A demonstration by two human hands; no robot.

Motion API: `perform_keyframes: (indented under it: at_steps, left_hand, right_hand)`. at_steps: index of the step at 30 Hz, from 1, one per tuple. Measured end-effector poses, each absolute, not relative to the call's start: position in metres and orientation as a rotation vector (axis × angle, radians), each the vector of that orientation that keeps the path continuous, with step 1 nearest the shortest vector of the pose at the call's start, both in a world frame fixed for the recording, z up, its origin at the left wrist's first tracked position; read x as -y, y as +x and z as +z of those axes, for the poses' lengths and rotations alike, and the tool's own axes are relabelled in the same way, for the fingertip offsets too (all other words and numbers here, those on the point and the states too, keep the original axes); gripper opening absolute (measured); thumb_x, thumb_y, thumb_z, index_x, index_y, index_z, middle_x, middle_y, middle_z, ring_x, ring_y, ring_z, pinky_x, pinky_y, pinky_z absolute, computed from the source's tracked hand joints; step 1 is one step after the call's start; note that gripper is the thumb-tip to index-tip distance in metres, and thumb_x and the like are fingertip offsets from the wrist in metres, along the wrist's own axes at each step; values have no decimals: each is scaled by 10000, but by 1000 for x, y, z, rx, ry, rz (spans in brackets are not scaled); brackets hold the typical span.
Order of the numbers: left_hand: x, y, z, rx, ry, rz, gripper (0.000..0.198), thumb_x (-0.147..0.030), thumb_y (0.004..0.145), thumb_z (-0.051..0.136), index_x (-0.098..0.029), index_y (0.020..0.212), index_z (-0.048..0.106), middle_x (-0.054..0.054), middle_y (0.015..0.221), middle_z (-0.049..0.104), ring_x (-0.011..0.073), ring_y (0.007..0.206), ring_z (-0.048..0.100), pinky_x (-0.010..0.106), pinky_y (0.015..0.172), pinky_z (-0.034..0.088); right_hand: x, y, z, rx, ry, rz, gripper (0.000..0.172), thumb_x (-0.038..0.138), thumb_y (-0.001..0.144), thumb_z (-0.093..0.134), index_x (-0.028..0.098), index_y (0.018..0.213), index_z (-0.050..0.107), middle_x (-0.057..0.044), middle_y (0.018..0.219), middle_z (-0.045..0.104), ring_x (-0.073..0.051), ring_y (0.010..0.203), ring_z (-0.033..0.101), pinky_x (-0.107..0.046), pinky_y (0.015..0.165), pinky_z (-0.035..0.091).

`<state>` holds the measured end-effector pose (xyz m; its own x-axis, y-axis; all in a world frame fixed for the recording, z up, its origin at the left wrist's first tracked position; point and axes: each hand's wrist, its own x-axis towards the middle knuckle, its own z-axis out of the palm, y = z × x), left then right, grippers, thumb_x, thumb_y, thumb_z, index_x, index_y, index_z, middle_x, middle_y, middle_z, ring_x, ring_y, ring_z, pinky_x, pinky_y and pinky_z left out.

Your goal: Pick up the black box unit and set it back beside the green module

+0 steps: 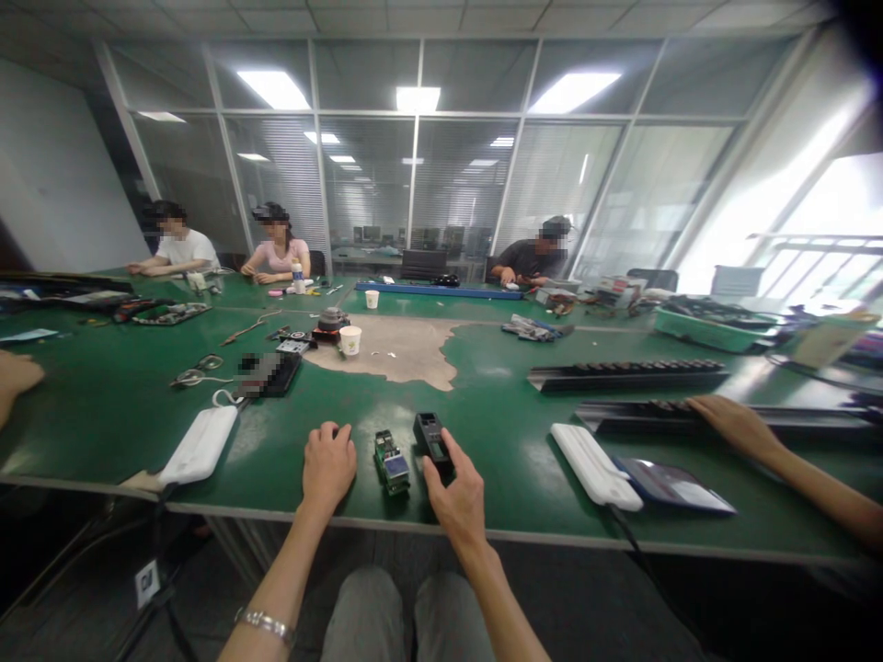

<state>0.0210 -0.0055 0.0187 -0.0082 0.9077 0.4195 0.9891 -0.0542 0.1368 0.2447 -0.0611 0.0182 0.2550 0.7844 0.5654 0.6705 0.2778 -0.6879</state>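
- Your left hand (pixel 329 464) rests palm down on the green tabletop (pixel 510 441), fingers curled under; you cannot tell from this view whether anything is tucked beneath them.
- Your right hand (pixel 459 487) grasps a black plastic casing (pixel 429 428), thumb on its near left side, fingers along its right; the casing's open, hollow face is turned upward.
- Between your hands, near the table's front edge, lies a green circuit board (pixel 392 464) with a bluish display panel at its near end. It sits just beside the casing, apart from both hands.
- To your left is a long white power strip (pixel 200 446); a similar white strip (pixel 594 467) lies to your right, beside a dark flat packet (pixel 672 485).
- Further right, a co-worker's hand (pixel 735 425) touches a black channel rail (pixel 635 418).
- Ahead, a paper cup (pixel 350 341) stands upright on a bare tan patch (pixel 414 354).
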Motion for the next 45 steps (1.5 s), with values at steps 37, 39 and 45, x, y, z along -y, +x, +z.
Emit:
perform_keyframes:
  at_steps: [37,39,45]
  left_hand:
    - [11,20,19,1985,-2099,-533,392,-290,983,407,-243,1328,589,105,1184,556,244,1038,462,366,887,425]
    - [13,20,19,1972,-2089,-548,379,-291,979,418,-239,1307,602,105,1191,552,241,1030,463,365,883,428]
    - [12,19,19,1964,-2081,-573,372,-291,972,436,-243,1299,606,105,1214,547,244,1038,464,370,884,434]
  right_hand:
    - [59,248,3,1516,-1469,67,527,434,930,519,117,1346,574,-165,1275,640,-273,1178,593,-460,1031,463]
    - [59,246,10,1467,-1492,115,552,466,923,525,103,1335,584,-170,1274,644,-278,1183,599,-457,1034,463]
    - [65,228,44,1461,-1424,155,551,467,912,547,114,1334,589,-158,1292,639,-268,1200,599,-423,1052,451]
